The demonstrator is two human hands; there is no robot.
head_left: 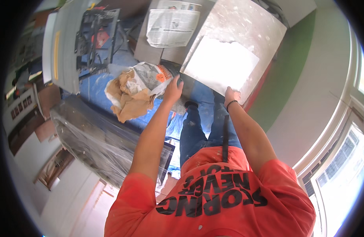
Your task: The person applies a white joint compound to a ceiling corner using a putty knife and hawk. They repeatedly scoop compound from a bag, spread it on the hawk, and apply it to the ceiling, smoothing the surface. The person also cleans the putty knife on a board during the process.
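A large pale board [265, 33], speckled with marks, slants across the top of the view. On it is a glaring white patch [225, 63] with an uneven far edge; I cannot tell whether it is a sheet or light. My right hand [232, 95] is closed at the board's near edge, beside the white patch, with a dark band around the wrist. Close to the board's left corner, my left hand [173, 90] has its fingers curled around something small and dark, too little of which shows to name. A crumpled paper sack [136, 93], brown and white, lies just left of it.
Newspaper sheets [173, 27] lie on a grey surface beyond the sack. Blue sheeting [93, 93] covers the floor. Something long under clear plastic film [95, 136] stands at left, a black rack [97, 39] behind it. A green-striped wall [284, 83] and windows [340, 158] bound the right.
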